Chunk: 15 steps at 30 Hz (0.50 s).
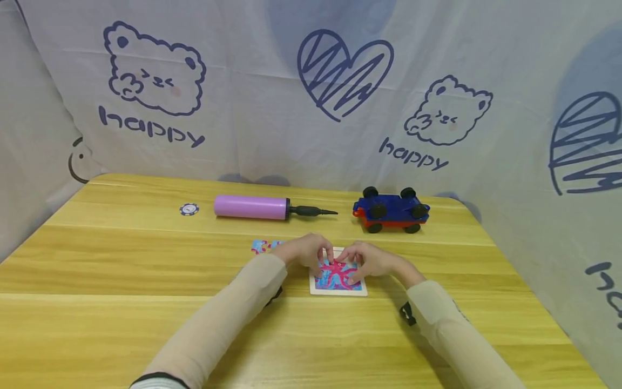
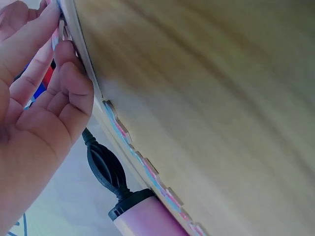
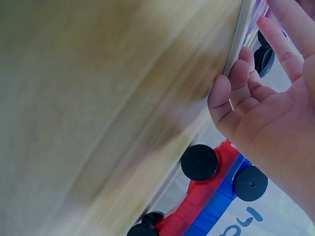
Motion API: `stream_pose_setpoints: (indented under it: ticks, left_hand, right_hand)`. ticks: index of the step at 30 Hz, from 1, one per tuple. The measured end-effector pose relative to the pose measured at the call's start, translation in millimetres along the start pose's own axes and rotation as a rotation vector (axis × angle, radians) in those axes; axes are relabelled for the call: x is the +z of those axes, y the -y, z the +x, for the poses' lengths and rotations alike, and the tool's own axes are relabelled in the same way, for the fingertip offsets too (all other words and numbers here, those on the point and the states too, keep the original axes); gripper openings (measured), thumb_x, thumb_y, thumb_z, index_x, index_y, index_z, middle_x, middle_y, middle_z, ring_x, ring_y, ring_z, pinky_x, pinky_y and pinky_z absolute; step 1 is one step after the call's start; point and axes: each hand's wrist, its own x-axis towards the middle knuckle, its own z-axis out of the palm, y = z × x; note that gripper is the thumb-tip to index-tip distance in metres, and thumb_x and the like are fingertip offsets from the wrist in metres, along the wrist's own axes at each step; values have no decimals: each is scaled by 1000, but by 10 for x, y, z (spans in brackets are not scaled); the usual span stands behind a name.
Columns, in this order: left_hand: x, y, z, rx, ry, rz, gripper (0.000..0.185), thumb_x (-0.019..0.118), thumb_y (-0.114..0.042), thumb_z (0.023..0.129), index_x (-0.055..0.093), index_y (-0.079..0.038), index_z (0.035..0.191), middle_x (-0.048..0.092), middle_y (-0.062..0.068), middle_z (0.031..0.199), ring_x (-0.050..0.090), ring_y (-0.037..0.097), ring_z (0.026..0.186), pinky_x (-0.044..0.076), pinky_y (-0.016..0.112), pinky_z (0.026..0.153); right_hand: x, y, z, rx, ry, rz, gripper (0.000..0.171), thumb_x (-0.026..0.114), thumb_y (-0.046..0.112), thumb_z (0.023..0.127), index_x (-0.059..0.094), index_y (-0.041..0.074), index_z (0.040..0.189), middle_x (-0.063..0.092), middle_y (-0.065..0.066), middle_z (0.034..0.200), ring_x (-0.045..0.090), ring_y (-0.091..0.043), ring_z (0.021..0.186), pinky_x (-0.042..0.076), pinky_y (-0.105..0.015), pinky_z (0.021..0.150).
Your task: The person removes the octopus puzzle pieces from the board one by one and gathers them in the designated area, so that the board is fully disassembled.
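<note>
Puzzle board [image 1: 338, 281]: flat on the wooden table [image 1: 146, 259], at the middle of the near half, white-framed with a pink octopus on blue; seen whole only from the head camera, edge-on from both wrists [image 2: 81, 42] [image 3: 241, 34].
Left hand [image 1: 305, 252]: over the board's far-left corner, fingertips down on the picture; from the left wrist [image 2: 37, 98], curled fingers pressed against the board's edge, one straighter finger lying along it. Pinching a piece or only pressing: cannot tell.
Right hand [image 1: 365, 260]: over the far-right corner, fingertips meeting the left's; from the right wrist [image 3: 266, 103], fingers bent, tips touching the board's edge. Holding anything: cannot tell.
Loose puzzle pieces [image 1: 261, 246]: just left of the left hand; from the left wrist [image 2: 147, 169] shown as a thin interlocked row lying flat.
Pump [image 1: 252, 207]: purple, lying on its side behind the hands; black nozzle close up in the left wrist view [image 2: 106, 169].
Toy car [image 1: 390, 210]: blue and red, upside down, black wheels up, far right; underside detail in the right wrist view [image 3: 216, 196].
Chip [image 1: 189, 209]: left of the pump, head view only.
</note>
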Motion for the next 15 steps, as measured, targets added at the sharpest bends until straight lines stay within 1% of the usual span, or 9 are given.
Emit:
stream_pose_setpoints:
  ticks: [6,11,15]
  left_hand:
    - [2,-19,11,-17,-7,9,27,74,3,67,59,-8,87,54,4,77,50,14,70,43,23,61]
    - [-7,-13,10,3,-10,22,28,76,2,66,59,-6,86,55,4,77,50,14,69,42,22,60]
    - [-18,25,-4,21,-10,-16,28,76,2,66,59,-5,87,54,4,76,49,13,68,42,21,59]
  right_hand:
    - [0,-27,4,-20,-4,1,40,76,11,70,61,0,106,51,-8,90,40,-21,74,35,-25,63]
    - [-4,-25,2,-27,2,3,41,76,11,70,60,-1,106,52,-8,91,40,-20,72,36,-25,62]
    - [-7,-1,-1,-6,8,7,41,76,11,70,60,0,107,51,-7,92,41,-20,72,37,-25,62]
